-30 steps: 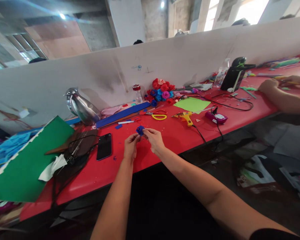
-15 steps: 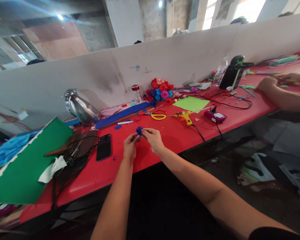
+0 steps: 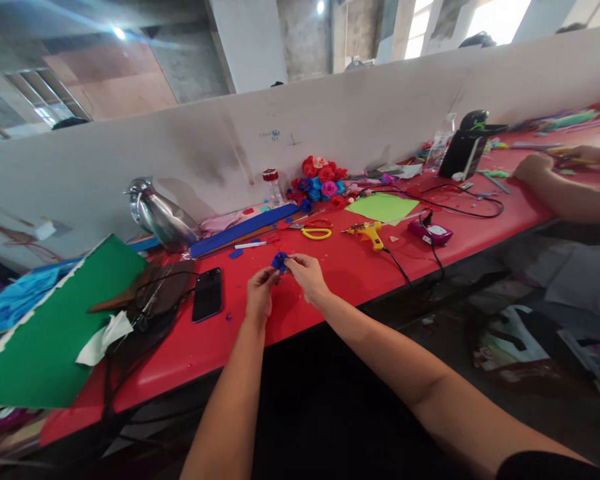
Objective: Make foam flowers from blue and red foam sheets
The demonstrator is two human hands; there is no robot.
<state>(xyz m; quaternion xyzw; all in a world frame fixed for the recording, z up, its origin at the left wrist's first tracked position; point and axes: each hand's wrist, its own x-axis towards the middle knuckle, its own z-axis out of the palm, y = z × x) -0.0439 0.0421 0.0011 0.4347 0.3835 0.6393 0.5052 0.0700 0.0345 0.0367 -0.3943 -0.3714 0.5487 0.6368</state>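
A small blue piece (image 3: 279, 261), curled with a gap in its middle, is pinched between both hands above the red table (image 3: 340, 280). My left hand (image 3: 261, 291) grips its lower left side, and my right hand (image 3: 306, 275) holds its right edge with thumb and fingertips. Behind the hands lie a white pen (image 3: 251, 245), a long blue strip (image 3: 245, 231) and yellow-handled scissors (image 3: 316, 233). To the right is a yellow glue gun (image 3: 373, 235), and a black phone (image 3: 207, 295) lies to the left.
Paper flowers (image 3: 325, 180) and a red-capped jar (image 3: 273, 187) stand by the wall. A metal jug (image 3: 163, 217) and green sheet (image 3: 55, 333) are left. Rightward are light green paper (image 3: 384, 208), a purple box (image 3: 430, 232), cables and another person's hands (image 3: 535, 168).
The blue piece has turned a little in the fingers and shows more of its surface. Both hands stay in nearly the same place.
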